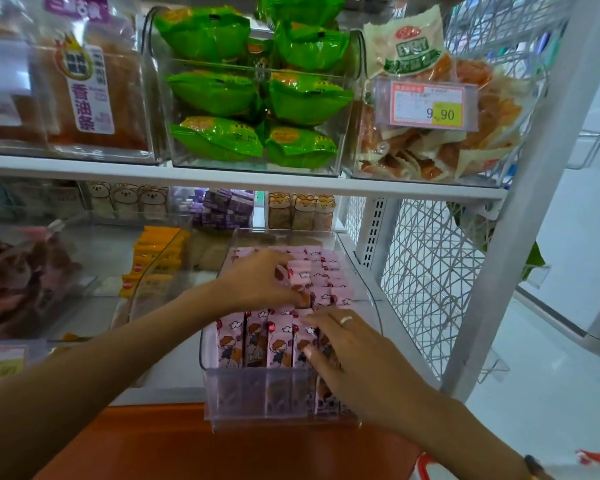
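A clear plastic bin (257,396) on the lower shelf holds several rows of upright pink snack packets (257,337). My left hand (257,282) reaches into the middle of the bin and grips one pink packet (298,273) between thumb and fingers, lifted slightly above the rows. My right hand (350,351) lies over the front right packets with its fingers spread and straight, pressing on their tops. A ring sits on one finger of the right hand.
Orange packets (153,268) fill the clear bin to the left. The upper shelf (243,178) carries bins of green packets (257,98), bread and orange snacks with a price tag (426,103). A white wire side panel (426,278) closes the right. An orange ledge (187,441) runs below.
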